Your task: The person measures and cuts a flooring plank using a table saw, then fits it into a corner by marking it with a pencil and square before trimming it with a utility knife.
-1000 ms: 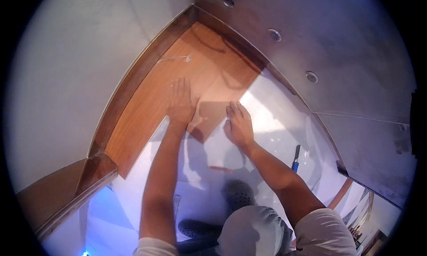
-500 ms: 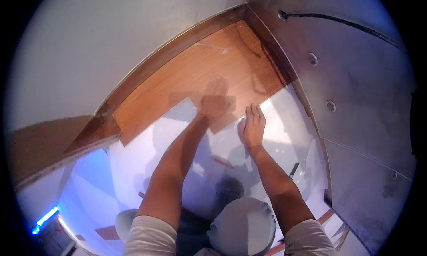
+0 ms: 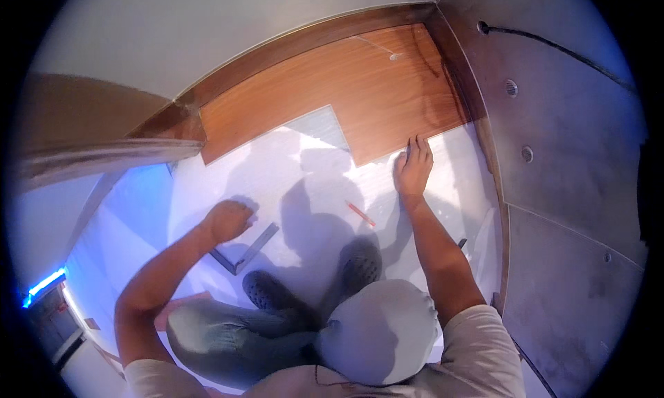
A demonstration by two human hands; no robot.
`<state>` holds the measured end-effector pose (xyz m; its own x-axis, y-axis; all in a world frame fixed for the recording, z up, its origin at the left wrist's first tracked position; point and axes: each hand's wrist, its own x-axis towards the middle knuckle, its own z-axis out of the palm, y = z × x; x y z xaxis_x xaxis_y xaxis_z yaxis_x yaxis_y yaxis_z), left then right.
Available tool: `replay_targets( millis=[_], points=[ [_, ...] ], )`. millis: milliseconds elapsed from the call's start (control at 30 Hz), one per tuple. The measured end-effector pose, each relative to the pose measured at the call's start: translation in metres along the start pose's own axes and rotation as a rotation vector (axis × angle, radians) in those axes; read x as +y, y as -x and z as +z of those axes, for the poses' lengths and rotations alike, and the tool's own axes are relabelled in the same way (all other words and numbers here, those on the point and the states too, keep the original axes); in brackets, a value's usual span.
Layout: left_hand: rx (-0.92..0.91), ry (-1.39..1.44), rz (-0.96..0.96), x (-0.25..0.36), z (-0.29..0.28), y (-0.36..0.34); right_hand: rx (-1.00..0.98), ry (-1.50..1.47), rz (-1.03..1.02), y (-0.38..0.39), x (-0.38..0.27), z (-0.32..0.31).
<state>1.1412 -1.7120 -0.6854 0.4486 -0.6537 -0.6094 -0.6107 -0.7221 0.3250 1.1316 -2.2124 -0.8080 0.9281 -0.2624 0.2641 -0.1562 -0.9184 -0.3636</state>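
My right hand (image 3: 415, 168) rests with outstretched fingers at the front edge of the reddish-brown wood planks (image 3: 311, 73). These planks have a stepped front edge. My left hand (image 3: 229, 220) is low over the pale underlay at the left, its fingers curled; whatever they may hold is hidden. Just below it lies a dark metal carpenter's square (image 3: 257, 248), partly covered by my wrist. On the pale underlay (image 3: 277, 163), between my hands, is a red pencil (image 3: 360, 213).
Wooden skirting (image 3: 290, 41) borders the planks along the wall. At the right stands a grey panel (image 3: 560, 211) with round vents and a black cable (image 3: 553, 45). My bent knees and dark perforated shoes (image 3: 266, 291) are in front. A blue light strip (image 3: 45, 286) glows far left.
My left hand has moved from the planks back and left, close to the carpenter's square. My right hand stays at the plank edge. The view has shifted, and more of my legs shows.
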Motion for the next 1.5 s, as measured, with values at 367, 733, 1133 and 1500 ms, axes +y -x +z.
replay_targets(
  millis=[367,733,1133,1500],
  points=[
    [0.538,0.487,-0.431,0.074,0.161,0.037,-0.416,-0.241,-0.121,0.09,-0.062,-0.052],
    [0.624,0.401,-0.543,0.075,0.176,0.052,-0.689,-0.181,-0.156,0.113,-0.122,-0.045],
    [0.525,0.569,-0.626,0.068,0.2,0.068,-0.737,-0.18,-0.08,0.12,-0.154,-0.036],
    [0.401,0.909,-0.959,0.092,0.181,0.154,-0.559,0.321,0.206,0.134,0.072,-0.186]
  ],
)
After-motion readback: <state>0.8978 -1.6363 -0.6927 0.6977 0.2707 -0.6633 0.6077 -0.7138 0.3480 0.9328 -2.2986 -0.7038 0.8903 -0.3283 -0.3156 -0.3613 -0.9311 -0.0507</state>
